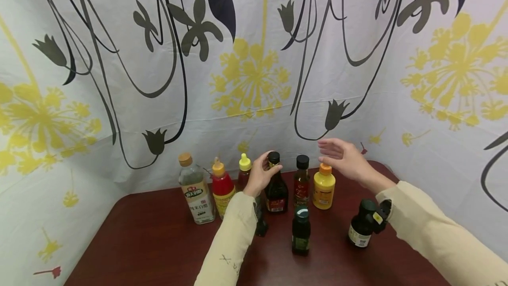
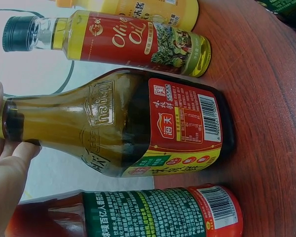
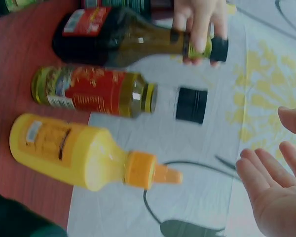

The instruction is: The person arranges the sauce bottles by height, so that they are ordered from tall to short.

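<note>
My left hand (image 1: 262,174) holds a dark soy sauce bottle (image 1: 276,195) by its neck, just below the black cap. The bottle stands upright on the table, its Haitian label (image 2: 185,113) showing in the left wrist view. To its right is an olive oil bottle (image 1: 301,186) with a black cap, then a yellow squeeze bottle (image 1: 323,191) with an orange nozzle. My right hand (image 1: 347,160) is raised near the top of that yellow bottle. In the right wrist view, its fingers (image 3: 264,173) are extended and apart from the bottles, with nothing in them.
Left of the soy sauce stand a clear vinegar bottle (image 1: 197,200), a red squeeze bottle (image 1: 221,186) and a yellow-capped bottle (image 1: 244,167). Nearer me are a small dark green bottle (image 1: 301,233) and a dark jar (image 1: 359,228). A patterned curtain (image 1: 254,21) hangs behind the brown table (image 1: 151,242).
</note>
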Action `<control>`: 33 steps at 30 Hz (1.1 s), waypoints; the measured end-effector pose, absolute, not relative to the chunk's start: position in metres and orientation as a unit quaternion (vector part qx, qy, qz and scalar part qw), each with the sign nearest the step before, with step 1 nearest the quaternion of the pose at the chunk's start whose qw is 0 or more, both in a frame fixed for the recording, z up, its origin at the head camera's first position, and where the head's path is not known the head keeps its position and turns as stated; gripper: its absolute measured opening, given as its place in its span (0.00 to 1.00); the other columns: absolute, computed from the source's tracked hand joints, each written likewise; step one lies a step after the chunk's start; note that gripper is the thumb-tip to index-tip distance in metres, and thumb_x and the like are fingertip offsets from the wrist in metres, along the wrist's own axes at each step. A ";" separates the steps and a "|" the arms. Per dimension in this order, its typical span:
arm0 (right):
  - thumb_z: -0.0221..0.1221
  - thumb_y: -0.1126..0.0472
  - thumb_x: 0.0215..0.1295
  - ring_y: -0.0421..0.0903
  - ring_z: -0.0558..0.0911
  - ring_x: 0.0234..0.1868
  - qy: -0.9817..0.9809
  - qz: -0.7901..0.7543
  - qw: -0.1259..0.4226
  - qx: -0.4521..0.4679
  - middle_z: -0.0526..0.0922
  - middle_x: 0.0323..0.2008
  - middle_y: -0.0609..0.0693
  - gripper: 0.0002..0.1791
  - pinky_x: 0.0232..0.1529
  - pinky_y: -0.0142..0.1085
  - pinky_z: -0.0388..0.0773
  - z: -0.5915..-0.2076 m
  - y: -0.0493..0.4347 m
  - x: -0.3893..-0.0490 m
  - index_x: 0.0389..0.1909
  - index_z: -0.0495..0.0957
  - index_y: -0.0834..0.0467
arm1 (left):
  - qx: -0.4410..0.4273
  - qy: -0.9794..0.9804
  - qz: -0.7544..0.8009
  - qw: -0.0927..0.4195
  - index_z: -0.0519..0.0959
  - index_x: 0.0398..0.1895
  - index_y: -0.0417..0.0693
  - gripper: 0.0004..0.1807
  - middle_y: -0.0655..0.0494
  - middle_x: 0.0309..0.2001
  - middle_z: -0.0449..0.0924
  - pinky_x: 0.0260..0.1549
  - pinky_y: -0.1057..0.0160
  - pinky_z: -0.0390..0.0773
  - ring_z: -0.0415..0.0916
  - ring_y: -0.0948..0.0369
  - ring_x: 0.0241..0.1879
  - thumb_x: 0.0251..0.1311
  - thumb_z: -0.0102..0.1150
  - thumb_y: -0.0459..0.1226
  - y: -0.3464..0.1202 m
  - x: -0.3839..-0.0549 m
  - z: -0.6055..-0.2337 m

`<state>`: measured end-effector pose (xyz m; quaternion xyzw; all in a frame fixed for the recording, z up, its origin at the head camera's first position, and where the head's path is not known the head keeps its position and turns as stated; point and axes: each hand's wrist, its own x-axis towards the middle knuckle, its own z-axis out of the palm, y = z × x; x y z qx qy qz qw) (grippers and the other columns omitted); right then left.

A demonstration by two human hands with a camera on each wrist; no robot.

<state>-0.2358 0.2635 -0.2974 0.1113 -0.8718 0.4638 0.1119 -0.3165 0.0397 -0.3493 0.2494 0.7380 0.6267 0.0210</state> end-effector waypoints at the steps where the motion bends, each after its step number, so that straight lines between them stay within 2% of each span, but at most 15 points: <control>1: 0.56 0.62 0.60 0.58 0.68 0.55 -0.869 0.468 0.106 0.120 0.66 0.57 0.64 0.26 0.50 0.48 0.69 -0.300 0.261 -0.233 0.58 0.63 0.65 | 0.250 0.739 0.626 0.020 0.64 0.59 0.37 0.26 0.39 0.54 0.68 0.51 0.55 0.68 0.67 0.48 0.54 0.55 0.56 0.28 0.040 -0.317 -0.350; 9: 0.57 0.61 0.59 0.59 0.72 0.51 -0.854 0.480 0.050 0.196 0.71 0.52 0.64 0.25 0.45 0.39 0.74 -0.328 0.242 -0.214 0.56 0.65 0.68 | 0.259 0.742 0.618 0.009 0.64 0.60 0.42 0.28 0.43 0.55 0.68 0.52 0.58 0.67 0.67 0.52 0.54 0.54 0.58 0.32 0.042 -0.337 -0.370; 13: 0.56 0.61 0.60 0.59 0.71 0.52 -0.841 0.493 0.010 0.225 0.70 0.52 0.64 0.24 0.46 0.38 0.73 -0.341 0.236 -0.207 0.55 0.65 0.67 | 0.262 0.750 0.608 -0.003 0.66 0.59 0.44 0.27 0.47 0.54 0.70 0.51 0.60 0.68 0.68 0.54 0.53 0.54 0.58 0.33 0.043 -0.339 -0.373; 18: 0.54 0.60 0.62 0.60 0.67 0.55 -0.818 0.516 -0.065 0.244 0.67 0.55 0.65 0.24 0.51 0.42 0.69 -0.356 0.234 -0.202 0.57 0.63 0.67 | 0.259 0.749 0.610 -0.003 0.67 0.58 0.46 0.26 0.48 0.53 0.70 0.51 0.61 0.68 0.69 0.56 0.53 0.54 0.59 0.33 0.044 -0.339 -0.374; 24: 0.52 0.63 0.63 0.61 0.62 0.59 -0.792 0.539 -0.124 0.260 0.64 0.57 0.64 0.24 0.54 0.50 0.64 -0.371 0.233 -0.198 0.59 0.61 0.65 | 0.259 0.747 0.612 0.000 0.66 0.59 0.45 0.27 0.47 0.54 0.70 0.51 0.61 0.68 0.68 0.55 0.53 0.54 0.59 0.34 0.044 -0.340 -0.375; 28: 0.52 0.64 0.63 0.62 0.60 0.60 -0.779 0.554 -0.130 0.263 0.62 0.58 0.65 0.25 0.54 0.51 0.63 -0.377 0.232 -0.196 0.59 0.60 0.67 | 0.264 0.742 0.616 0.004 0.66 0.59 0.42 0.27 0.44 0.54 0.69 0.51 0.59 0.68 0.67 0.52 0.54 0.55 0.58 0.32 0.042 -0.331 -0.365; 31: 0.53 0.66 0.62 0.62 0.63 0.58 -0.776 0.561 -0.107 0.268 0.63 0.57 0.67 0.24 0.52 0.49 0.66 -0.382 0.230 -0.197 0.58 0.61 0.69 | 0.264 0.741 0.617 0.008 0.65 0.58 0.39 0.26 0.42 0.54 0.69 0.51 0.58 0.68 0.67 0.50 0.54 0.55 0.56 0.30 0.039 -0.321 -0.355; 33: 0.55 0.66 0.60 0.57 0.67 0.56 -0.780 0.559 -0.087 0.266 0.65 0.55 0.67 0.24 0.50 0.45 0.69 -0.386 0.228 -0.198 0.56 0.63 0.68 | 0.265 0.742 0.616 0.008 0.65 0.59 0.38 0.26 0.42 0.53 0.70 0.51 0.57 0.68 0.67 0.50 0.54 0.55 0.56 0.29 0.038 -0.317 -0.351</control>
